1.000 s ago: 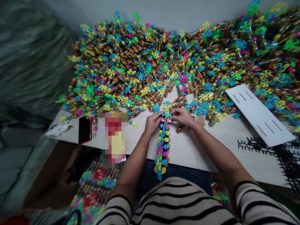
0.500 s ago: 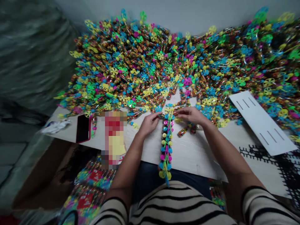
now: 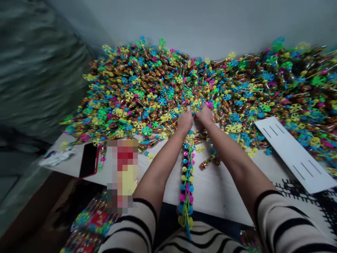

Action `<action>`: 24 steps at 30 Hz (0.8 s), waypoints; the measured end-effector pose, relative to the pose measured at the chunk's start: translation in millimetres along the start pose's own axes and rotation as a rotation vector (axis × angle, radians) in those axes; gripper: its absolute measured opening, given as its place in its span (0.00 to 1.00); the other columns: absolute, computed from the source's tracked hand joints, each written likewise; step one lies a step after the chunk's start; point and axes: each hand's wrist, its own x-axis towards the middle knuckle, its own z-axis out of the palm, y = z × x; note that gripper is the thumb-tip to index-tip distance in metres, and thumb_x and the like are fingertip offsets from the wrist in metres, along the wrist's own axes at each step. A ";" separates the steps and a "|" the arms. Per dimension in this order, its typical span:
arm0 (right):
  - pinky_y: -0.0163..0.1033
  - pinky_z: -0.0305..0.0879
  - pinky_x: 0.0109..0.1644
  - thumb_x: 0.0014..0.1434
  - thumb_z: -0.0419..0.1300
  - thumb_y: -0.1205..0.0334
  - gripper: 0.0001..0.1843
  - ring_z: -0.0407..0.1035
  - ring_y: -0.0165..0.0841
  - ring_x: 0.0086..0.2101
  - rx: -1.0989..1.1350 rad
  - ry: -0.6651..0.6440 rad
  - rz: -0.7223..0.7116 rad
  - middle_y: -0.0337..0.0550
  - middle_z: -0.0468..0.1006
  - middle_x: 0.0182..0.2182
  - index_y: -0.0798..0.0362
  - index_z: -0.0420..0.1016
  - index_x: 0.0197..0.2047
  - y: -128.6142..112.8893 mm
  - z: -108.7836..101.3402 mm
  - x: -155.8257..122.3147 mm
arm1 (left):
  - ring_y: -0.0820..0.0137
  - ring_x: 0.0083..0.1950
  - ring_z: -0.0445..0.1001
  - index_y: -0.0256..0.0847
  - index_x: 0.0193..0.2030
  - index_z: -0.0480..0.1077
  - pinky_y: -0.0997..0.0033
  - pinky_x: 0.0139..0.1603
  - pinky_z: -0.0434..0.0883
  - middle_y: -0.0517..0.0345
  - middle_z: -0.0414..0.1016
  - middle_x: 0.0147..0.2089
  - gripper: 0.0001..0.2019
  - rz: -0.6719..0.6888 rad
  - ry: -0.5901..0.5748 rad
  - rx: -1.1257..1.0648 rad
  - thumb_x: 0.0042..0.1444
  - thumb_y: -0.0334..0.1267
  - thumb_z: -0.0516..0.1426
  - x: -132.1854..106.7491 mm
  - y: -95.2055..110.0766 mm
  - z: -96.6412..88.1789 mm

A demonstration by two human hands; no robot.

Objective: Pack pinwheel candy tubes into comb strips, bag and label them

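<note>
My left hand (image 3: pixel 185 120) reaches to the near edge of a big heap of small candy-filled tubes (image 3: pixel 158 91) topped with coloured pinwheels. Its fingers are closed, and their tips are hidden behind the hand. Close beside it, my right hand (image 3: pixel 204 115) is also closed at the heap, near a pink pinwheel (image 3: pixel 210 104); what its fingers grip is hidden. Between my forearms runs a long row of pinwheel tubes (image 3: pixel 187 179), laid side by side with blue, pink and yellow tops, from the table down to my lap. A few loose tubes (image 3: pixel 205 163) lie right of the row.
A white slotted board (image 3: pixel 295 154) lies at the right, over black lace-like trim (image 3: pixel 318 196). To the left are a phone (image 3: pixel 89 160) with a red edge, a crumpled white wrapper (image 3: pixel 58 157) and a blurred-out package. Packed bundles (image 3: pixel 92 219) sit below the table's left edge.
Both hands have left the top end of the row and moved forward to the heap, closing their fingers. The camera view has tilted up slightly.
</note>
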 end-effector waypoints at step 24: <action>0.52 0.63 0.54 0.55 0.60 0.62 0.17 0.68 0.48 0.45 -0.021 -0.004 -0.369 0.55 0.75 0.43 0.58 0.75 0.48 39.7 -48.4 41.6 | 0.54 0.55 0.69 0.37 0.50 0.73 0.57 0.55 0.67 0.41 0.74 0.50 0.15 0.043 0.005 -0.041 0.56 0.37 0.56 -3.7 -15.8 4.0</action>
